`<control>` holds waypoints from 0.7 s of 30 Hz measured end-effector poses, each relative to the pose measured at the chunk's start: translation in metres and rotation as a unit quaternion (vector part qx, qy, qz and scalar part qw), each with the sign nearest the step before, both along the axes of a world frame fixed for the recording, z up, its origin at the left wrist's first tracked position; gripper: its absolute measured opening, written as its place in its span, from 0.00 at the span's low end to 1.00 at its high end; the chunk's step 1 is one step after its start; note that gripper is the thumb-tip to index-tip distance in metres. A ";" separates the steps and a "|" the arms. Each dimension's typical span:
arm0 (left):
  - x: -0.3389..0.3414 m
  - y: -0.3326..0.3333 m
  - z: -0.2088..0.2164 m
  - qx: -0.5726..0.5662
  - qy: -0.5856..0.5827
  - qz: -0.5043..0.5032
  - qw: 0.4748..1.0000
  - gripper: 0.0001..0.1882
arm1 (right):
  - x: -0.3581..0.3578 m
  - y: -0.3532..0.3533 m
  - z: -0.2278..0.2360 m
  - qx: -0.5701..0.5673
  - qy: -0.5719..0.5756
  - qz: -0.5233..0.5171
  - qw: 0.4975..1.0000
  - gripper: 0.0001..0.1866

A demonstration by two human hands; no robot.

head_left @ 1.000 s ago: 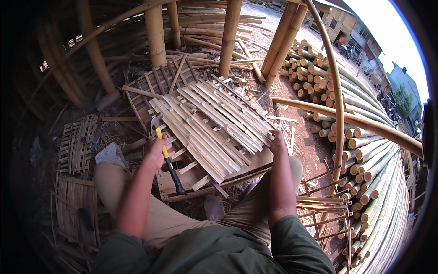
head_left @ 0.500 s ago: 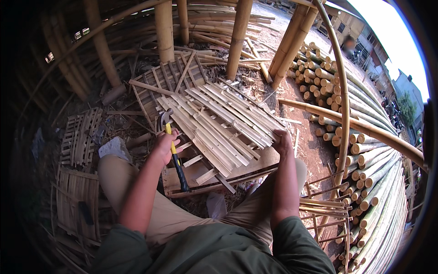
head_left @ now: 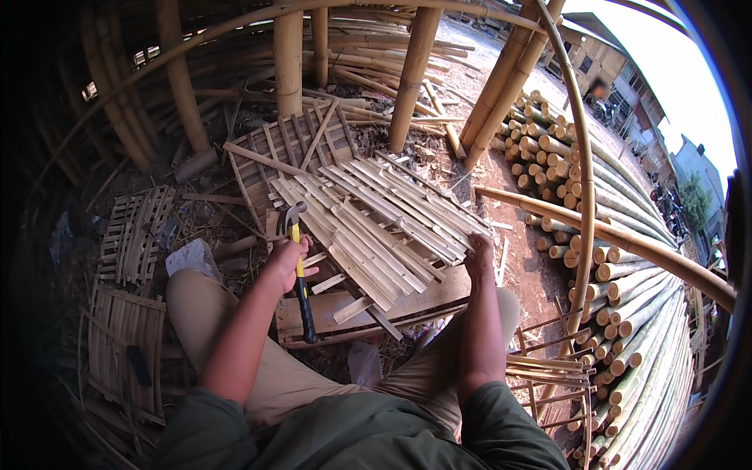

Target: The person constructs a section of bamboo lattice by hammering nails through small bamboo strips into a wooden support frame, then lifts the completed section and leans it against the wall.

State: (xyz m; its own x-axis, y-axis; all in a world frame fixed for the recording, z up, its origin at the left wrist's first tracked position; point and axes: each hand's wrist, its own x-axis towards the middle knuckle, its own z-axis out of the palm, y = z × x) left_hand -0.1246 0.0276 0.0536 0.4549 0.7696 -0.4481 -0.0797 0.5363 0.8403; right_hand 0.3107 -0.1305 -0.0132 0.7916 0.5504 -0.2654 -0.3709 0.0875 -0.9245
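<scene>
My left hand (head_left: pixel 288 265) is closed round a claw hammer (head_left: pixel 304 307), on its yellow shaft below the metal head. One or two of its fingers stick out toward the slats. The hammer's black grip hangs down toward my lap. In front of me a panel of split bamboo slats (head_left: pixel 356 249) lies slantwise, with cross strips underneath. At the panel's right end my right hand (head_left: pixel 480 257) is closed on the edge, its fingertips partly hidden. Under the panel's near side is a wooden board (head_left: pixel 427 304), between my knees.
A slatted wooden frame (head_left: pixel 258 157) lies beyond the panel. Smaller slatted panels (head_left: pixel 133 235) lie at left. Upright bamboo posts (head_left: pixel 287 66) stand ahead. Stacked bamboo poles (head_left: pixel 627 313) fill the right, with a slanting pole (head_left: pixel 611 231) across them. Thin sticks (head_left: pixel 548 368) lie by my right elbow.
Fingers of my left hand have loosened and stretched out while the hammer stays in it. The view has shifted slightly. My right hand stays at the panel's right end.
</scene>
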 end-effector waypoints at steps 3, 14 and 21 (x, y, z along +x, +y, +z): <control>0.004 0.002 -0.006 -0.024 -0.012 -0.003 1.000 0.03 | -0.006 -0.001 0.007 0.006 -0.027 0.007 1.000 0.22; 0.030 -0.013 -0.008 -0.084 0.011 0.056 0.995 0.06 | -0.035 0.000 0.079 0.202 -0.025 0.032 0.978 0.10; 0.034 -0.003 -0.019 -0.137 -0.043 0.084 0.986 0.04 | -0.069 0.013 0.177 0.118 -0.208 0.056 0.969 0.29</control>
